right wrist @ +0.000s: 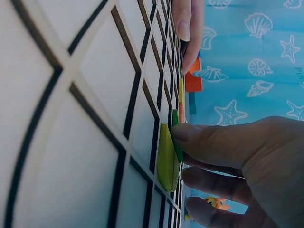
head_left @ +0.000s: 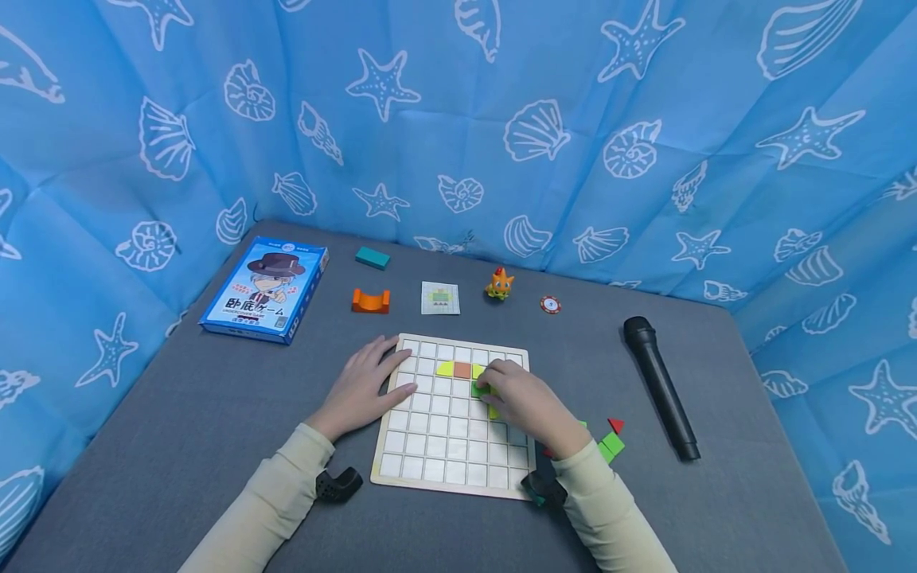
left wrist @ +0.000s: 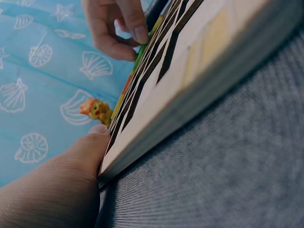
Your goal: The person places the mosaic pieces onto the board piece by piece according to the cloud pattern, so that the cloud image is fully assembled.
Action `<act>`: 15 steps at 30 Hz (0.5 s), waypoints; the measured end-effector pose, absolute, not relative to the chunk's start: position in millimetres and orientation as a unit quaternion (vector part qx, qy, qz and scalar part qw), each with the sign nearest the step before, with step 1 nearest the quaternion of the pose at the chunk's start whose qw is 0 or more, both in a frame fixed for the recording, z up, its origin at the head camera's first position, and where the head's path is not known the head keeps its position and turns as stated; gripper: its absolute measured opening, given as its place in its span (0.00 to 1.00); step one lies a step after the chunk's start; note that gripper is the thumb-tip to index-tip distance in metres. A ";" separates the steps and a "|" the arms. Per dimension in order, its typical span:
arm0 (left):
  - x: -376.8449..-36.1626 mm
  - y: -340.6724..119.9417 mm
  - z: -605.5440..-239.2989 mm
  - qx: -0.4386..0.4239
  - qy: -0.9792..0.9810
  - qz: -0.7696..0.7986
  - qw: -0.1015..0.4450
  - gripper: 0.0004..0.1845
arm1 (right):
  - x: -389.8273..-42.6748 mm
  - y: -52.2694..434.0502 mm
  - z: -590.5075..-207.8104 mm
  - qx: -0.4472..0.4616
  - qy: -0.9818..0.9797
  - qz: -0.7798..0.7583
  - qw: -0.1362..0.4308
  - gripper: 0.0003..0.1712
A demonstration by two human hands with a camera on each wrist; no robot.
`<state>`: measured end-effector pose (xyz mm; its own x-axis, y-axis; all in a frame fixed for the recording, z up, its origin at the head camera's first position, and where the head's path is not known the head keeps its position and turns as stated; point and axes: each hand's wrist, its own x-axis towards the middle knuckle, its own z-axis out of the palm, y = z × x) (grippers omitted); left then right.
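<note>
- Blue seashell cloth (head_left: 458,119) walls in our grey table (head_left: 179,414).
- Our left hand (head_left: 361,386) lies flat w/ straight fingers on the grid board (head_left: 430,446) left edge, prob. to steady it.
- Our right hand (head_left: 526,402) pinches a green tile (right wrist: 176,137) onto the board's upper-middle squares, beside yellow & orange tiles (head_left: 458,369).
- Spare pieces (head_left: 611,442) wait near the right wrist; mic (head_left: 661,387) further right.

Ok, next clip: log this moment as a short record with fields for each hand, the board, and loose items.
left hand: lies flat on the grid board's left edge, fingers straight
right hand: has its grip on a green piece over the board
grid board: flat on grey table; yellow-green piece and brown piece in second row
loose pieces: red triangle, green tile right of board
other: black microphone, blue game box
</note>
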<state>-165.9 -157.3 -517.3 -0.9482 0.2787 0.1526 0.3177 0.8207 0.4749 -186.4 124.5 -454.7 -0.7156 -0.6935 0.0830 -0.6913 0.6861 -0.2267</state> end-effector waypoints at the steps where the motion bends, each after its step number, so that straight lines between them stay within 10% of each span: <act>1: -166.0 -157.4 -517.5 -0.155 -0.954 -0.256 0.037 0.35 | -186.4 124.4 -454.8 -0.377 0.918 -0.122 0.004 0.09; 15: -167.3 -158.1 -519.4 -0.150 -0.956 -0.251 0.018 0.35 | -185.1 124.5 -455.8 -0.376 0.918 -0.121 0.008 0.09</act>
<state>-167.3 -158.1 -519.4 -0.9544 0.2780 0.1093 0.2958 0.8289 0.4749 -185.1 124.5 -455.8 -0.7164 -0.6934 0.0770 -0.6898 0.6873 -0.2276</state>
